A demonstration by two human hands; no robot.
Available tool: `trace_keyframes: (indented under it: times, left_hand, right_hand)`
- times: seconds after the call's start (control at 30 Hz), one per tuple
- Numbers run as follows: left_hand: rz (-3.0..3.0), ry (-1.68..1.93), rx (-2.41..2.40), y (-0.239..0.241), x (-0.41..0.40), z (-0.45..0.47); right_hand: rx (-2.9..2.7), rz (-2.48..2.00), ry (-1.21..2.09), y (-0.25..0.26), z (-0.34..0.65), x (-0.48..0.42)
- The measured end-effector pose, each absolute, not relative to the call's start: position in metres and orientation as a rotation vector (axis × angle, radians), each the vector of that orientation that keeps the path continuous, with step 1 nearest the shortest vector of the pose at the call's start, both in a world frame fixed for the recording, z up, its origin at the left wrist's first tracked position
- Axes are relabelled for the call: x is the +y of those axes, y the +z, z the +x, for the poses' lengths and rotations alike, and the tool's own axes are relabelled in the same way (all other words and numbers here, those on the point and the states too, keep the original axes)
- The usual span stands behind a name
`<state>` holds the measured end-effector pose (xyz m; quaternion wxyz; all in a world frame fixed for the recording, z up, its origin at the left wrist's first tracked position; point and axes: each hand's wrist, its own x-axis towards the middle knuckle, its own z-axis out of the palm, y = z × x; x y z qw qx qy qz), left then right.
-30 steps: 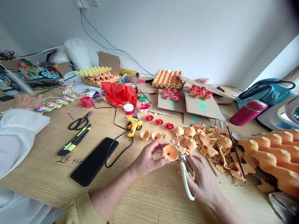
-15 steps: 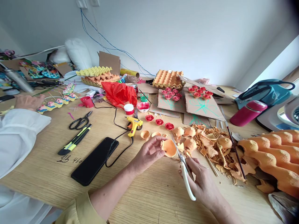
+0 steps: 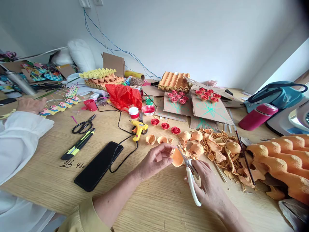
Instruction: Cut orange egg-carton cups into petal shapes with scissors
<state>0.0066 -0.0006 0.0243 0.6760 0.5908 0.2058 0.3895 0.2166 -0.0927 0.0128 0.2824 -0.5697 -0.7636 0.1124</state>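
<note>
My left hand [image 3: 156, 160] pinches an orange egg-carton cup [image 3: 177, 158] by its left edge, with the hollow side toward me. White-handled scissors [image 3: 191, 182] are in my right hand [image 3: 206, 183], their blades pointing up and left at the cup's right rim. Whether the blades are cutting into the rim, I cannot tell. Just beyond lie two loose orange cups [image 3: 150, 139] and several more cut cups [image 3: 196, 149]. A row of red paper roses [image 3: 165, 126] sits behind them.
Carton scraps [image 3: 217, 148] and an orange egg tray [image 3: 282, 161] lie right. A yellow glue gun [image 3: 138, 129], black phone [image 3: 98, 166], utility knife [image 3: 78, 144] and black scissors [image 3: 84, 125] lie left. Another person's hand [image 3: 31, 105] rests at far left.
The cup in my left hand has shifted slightly right and down and turned a little. The scissors stay beside its rim, their handle slightly moved.
</note>
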Motion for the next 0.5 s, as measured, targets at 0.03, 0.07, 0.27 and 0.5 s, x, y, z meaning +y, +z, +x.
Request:
trace_keyframes:
  times: [0.03, 0.07, 0.27, 0.5]
  left_hand:
    - [1.338, 0.872, 0.462, 0.0238, -0.0008, 0.0066]
    - [1.346, 0.868, 0.463, 0.0233, -0.0010, 0.0066]
    - [1.345, 0.849, 0.496, 0.0224, -0.0001, 0.0060]
    - [1.254, 0.907, 0.499, 0.0230, 0.0022, 0.0076]
  right_hand:
    - [-2.051, -1.529, 0.292, 0.0123, 0.2171, -0.0928]
    - [-2.058, -1.532, 0.281, 0.0120, 0.2174, -0.0929]
    - [-2.084, -1.515, 0.252, 0.0136, 0.2181, -0.0929]
    - [-2.054, -1.497, 0.254, 0.0175, 0.2161, -0.0952]
